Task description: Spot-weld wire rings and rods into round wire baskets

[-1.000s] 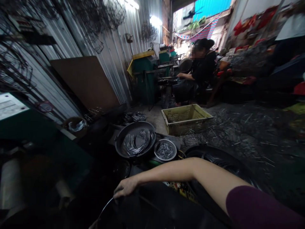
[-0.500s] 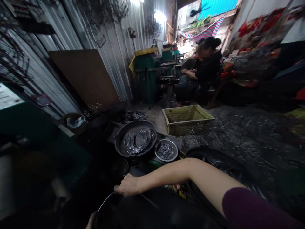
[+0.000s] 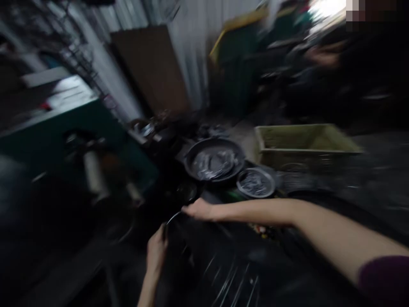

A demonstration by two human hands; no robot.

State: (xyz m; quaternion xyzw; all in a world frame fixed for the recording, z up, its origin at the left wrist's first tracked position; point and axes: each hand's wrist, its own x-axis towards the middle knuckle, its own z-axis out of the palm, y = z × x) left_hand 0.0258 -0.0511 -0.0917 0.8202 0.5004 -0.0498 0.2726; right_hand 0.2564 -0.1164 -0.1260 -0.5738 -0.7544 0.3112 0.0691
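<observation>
A thin curved metal wire [image 3: 174, 217] spans the short gap between my two hands. My right hand [image 3: 200, 209], arm stretched in from the right, is closed on its upper end. At its lower end my left hand [image 3: 156, 249] is closed, with something dark at the fingertips that blur hides. Several straight thin wires [image 3: 228, 283] lie on a dark surface below my hands. Beyond my right hand, a round pan [image 3: 189, 166] holds bent metal wires, and a smaller bowl [image 3: 271, 187] beside it holds short metal pieces.
A yellow plastic crate [image 3: 309, 150] stands on the floor beyond the bowl. Left of my hands is a green machine [image 3: 128, 157] with protruding parts. A brown board [image 3: 150, 68] leans against the corrugated wall. Another person's hand [image 3: 326, 55] shows at upper right.
My view has swung left and down, so the surroundings appear shifted right. My left hand has come into fuller view, and the straight wires below now show. The right hand still grips the wire.
</observation>
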